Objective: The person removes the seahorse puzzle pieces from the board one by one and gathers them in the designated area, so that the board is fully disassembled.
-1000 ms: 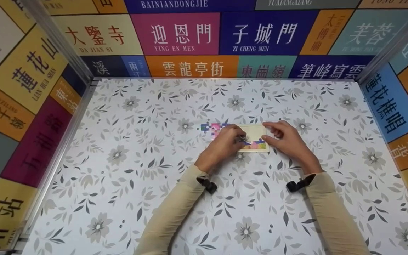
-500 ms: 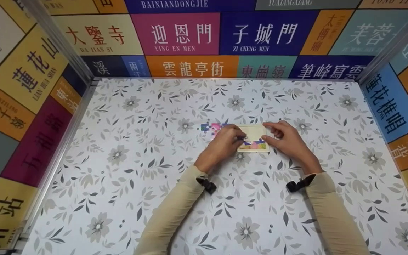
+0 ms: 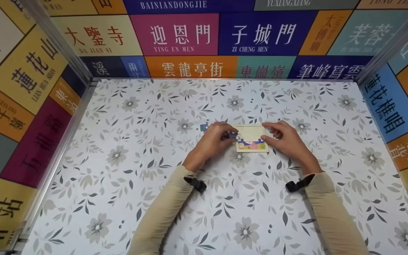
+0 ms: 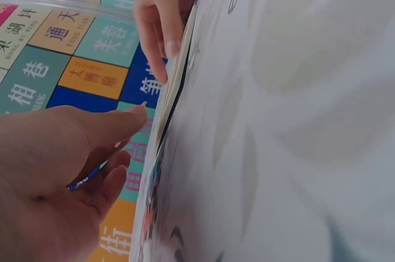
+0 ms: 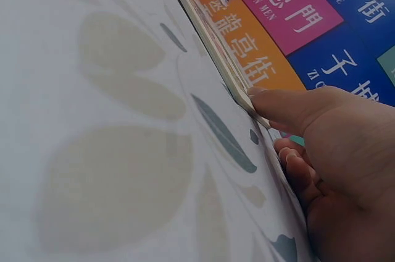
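Near the middle of the table lies a small wooden puzzle tray (image 3: 251, 130), with colourful jigsaw pieces (image 3: 254, 145) fitted along its near side and a bare base behind them. My left hand (image 3: 213, 140) is raised just past the tray's left edge and pinches a dark blue jigsaw piece (image 3: 233, 135). In the left wrist view only a blue sliver of that piece (image 4: 89, 175) shows between the fingers. On the right side, my right hand (image 3: 285, 138) holds the tray's edge, its thumb pressed against the rim in the right wrist view.
A loose jigsaw piece (image 3: 203, 127) lies left of the tray, and my left hand hides whatever is beside it. The floral-patterned tabletop (image 3: 175, 198) spreads around. Panels with coloured lettering (image 3: 182, 33) wall in the back and both sides.
My left hand has moved left from over the tray to beyond its left edge, carrying the piece and covering the loose pink pieces there. The right hand and tray stay put.
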A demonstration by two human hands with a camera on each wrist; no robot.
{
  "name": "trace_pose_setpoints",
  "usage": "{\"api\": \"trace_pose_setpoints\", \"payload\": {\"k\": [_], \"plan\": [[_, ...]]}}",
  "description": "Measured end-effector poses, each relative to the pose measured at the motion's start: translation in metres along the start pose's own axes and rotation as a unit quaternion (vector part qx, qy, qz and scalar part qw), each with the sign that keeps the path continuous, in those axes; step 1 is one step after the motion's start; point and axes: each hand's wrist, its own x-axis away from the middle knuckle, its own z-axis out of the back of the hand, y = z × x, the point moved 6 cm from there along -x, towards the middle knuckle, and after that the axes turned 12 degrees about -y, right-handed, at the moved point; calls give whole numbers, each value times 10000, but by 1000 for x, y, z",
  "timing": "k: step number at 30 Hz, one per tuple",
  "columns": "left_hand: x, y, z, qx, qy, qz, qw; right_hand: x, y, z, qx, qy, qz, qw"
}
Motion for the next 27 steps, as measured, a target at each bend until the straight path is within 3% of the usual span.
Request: {"api": "trace_pose_setpoints", "payload": {"k": [19, 27], "plan": [[51, -40, 48, -73, 485, 357, 9982, 0, 2, 0, 100, -54, -15, 9999], [69, -57, 58, 177, 549, 599, 9965, 1, 1, 0, 57, -69, -80, 9999]]}}
